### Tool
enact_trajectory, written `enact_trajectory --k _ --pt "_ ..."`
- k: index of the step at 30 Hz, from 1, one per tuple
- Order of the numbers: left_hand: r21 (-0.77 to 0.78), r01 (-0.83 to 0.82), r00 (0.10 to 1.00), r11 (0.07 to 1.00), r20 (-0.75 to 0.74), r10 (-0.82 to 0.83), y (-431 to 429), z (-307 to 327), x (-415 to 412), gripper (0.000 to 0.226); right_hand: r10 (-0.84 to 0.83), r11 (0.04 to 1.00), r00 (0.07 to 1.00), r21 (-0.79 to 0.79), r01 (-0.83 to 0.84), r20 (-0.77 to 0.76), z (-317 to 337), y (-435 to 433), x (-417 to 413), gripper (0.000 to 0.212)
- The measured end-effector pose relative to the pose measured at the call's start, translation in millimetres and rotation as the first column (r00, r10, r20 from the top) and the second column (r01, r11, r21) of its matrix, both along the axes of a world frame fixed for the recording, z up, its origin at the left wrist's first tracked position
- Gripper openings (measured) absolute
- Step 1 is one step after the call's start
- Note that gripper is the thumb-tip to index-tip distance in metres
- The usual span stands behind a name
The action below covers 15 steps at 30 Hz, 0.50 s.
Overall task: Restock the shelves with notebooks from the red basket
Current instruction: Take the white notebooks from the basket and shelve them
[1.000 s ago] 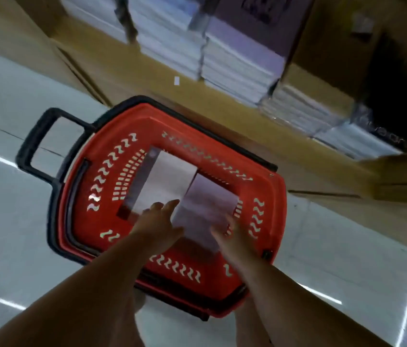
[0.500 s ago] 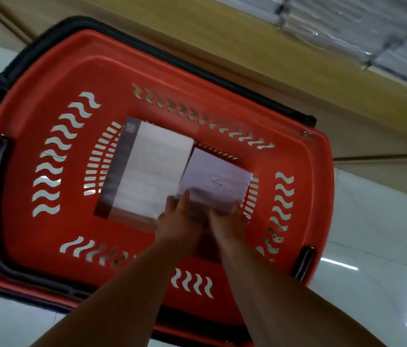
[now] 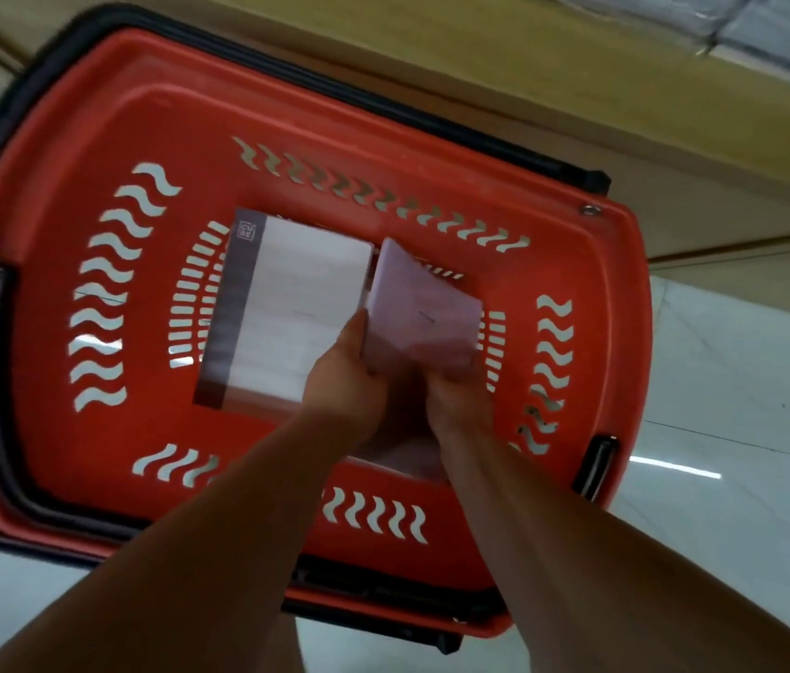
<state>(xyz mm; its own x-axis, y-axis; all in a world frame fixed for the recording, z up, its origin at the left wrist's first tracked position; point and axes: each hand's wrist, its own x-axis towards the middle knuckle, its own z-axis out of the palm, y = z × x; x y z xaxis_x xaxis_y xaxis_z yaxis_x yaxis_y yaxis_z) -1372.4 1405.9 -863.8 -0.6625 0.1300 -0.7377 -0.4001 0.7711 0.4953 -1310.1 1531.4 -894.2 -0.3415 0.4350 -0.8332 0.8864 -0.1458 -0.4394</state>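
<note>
A red basket (image 3: 92, 138) with black handles stands on the floor below me. Inside lie two stacks of notebooks. The left stack (image 3: 296, 303) has a white cover with a dark spine strip and lies flat. The right stack is pale lilac notebooks (image 3: 424, 308), tilted up at the near end. My left hand (image 3: 347, 376) grips the lilac stack's left near edge, thumb along its side. My right hand (image 3: 456, 395) holds its right near corner, fingers curled under it.
A wooden shelf base (image 3: 480, 65) runs along the far side of the basket. Wrapped stacks of stock (image 3: 772, 26) sit on the shelf at the top right. Glossy white floor tiles (image 3: 733, 381) lie to the right.
Both hands have closed on the lilac stack and tipped its near end up out of the basket. The view has moved in closer over the basket.
</note>
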Motion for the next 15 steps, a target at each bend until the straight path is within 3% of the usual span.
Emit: enact_trajectory --k 2,5,7,9,11,13,15 --pt "0.089 0.019 1.0 0.996 -0.008 -0.019 -14.8 9.5 -8.5 0.062 -0.01 0.994 0.999 0.104 0.014 -0.039 4.5 -6.4 1.1 0.014" --pt "0.142 -0.014 1.0 0.99 0.001 0.014 -51.1 22.9 -27.6 0.064 0.153 0.899 0.985 0.426 -0.103 -0.085 17.8 -31.4 -7.4 0.029" --pt "0.094 -0.065 0.998 0.993 0.017 0.064 -78.0 22.2 -36.0 0.069 0.223 0.844 0.965 0.523 -0.122 -0.135 22.2 -52.0 -19.5 0.058" --pt "-0.04 -0.067 0.997 0.997 -0.04 0.065 -99.6 8.1 -44.3 0.065 0.218 0.923 0.971 0.343 -0.173 -0.097 21.6 -69.9 -33.4 0.079" --pt "-0.196 -0.013 0.997 0.98 -0.076 -0.002 -111.5 -6.4 -52.0 0.058 0.248 0.962 0.968 0.108 -0.25 0.031 9.8 -86.8 -47.3 0.083" --pt "-0.287 0.048 0.995 0.957 -0.067 -0.07 -115.9 -19.9 -55.7 0.063 0.271 0.96 0.961 0.061 -0.275 0.055 -8.3 -96.7 -50.8 0.081" --pt "-0.354 0.083 0.994 0.932 -0.032 -0.101 -116.9 -30.5 -59.5 0.07 0.299 0.947 0.953 0.11 -0.303 0.051 -20.8 -100.0 -49.7 0.071"
